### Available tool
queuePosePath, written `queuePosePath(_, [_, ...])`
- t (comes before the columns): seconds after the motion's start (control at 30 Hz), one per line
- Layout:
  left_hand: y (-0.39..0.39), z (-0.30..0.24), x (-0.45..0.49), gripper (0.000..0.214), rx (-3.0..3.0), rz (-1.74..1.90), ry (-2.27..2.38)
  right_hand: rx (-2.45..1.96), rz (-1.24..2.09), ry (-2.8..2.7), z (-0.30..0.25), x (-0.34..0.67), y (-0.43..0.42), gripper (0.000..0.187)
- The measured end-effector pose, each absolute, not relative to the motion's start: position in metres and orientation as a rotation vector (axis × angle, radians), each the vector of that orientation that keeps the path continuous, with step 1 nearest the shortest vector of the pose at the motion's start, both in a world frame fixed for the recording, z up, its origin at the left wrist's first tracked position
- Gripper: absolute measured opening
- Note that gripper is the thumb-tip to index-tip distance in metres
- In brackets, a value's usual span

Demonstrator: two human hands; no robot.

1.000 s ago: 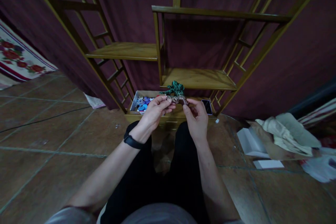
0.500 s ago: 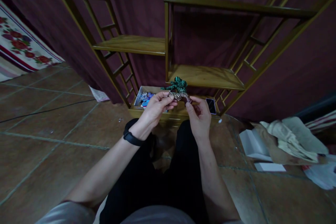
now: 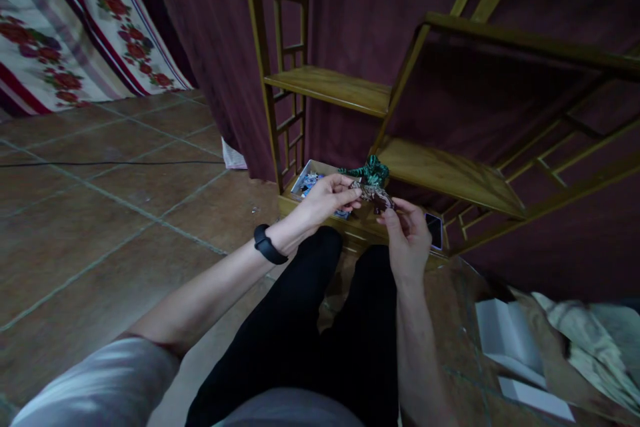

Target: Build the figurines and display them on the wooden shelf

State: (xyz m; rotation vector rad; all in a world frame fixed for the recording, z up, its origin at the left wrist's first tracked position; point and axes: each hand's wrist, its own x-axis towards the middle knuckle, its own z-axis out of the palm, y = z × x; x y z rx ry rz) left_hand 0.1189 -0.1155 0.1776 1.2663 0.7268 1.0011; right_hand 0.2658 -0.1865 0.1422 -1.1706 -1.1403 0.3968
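Observation:
Between my hands is a small figurine (image 3: pixel 370 193), silvery and ridged on the left, dark reddish-brown at its right end. My left hand (image 3: pixel 327 201) pinches the silvery end with thumb and fingers. At the dark end, the thumb and fingertips of my right hand (image 3: pixel 407 237) close on it. Just beyond stands a glossy green, dark-striped figure (image 3: pixel 375 172); I cannot tell whether it is joined to the held piece or rests behind it. An open box (image 3: pixel 301 180) of blue and white small parts sits left of the hands, partly covered by my left hand.
A wooden shelf unit (image 3: pixel 327 88) rises in front, against a dark red curtain (image 3: pixel 215 47). A phone (image 3: pixel 434 230) lies on its low base at right. White boxes (image 3: pixel 507 340) and cloth (image 3: pixel 590 347) lie on the floor at right; a cable (image 3: pixel 125 163) runs along the left.
My view has turned left and tilted, so the shelf, box and hands appear further right. Both hands keep hold of the figurine in nearly the same grip.

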Motion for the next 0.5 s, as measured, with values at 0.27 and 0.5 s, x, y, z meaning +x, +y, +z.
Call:
queuePosePath(0.27, [-0.118,0.174,0.119,0.026,1.211,0.988,0.712,-1.16,0.409,-1.105,0.142,0.265,-0.187,0.029])
queuePosePath(0.5, [-0.111,0.17,0.151,0.034,1.125,1.02,0.636,-1.241,0.332,-1.064,0.132,0.29,-0.176,0.033])
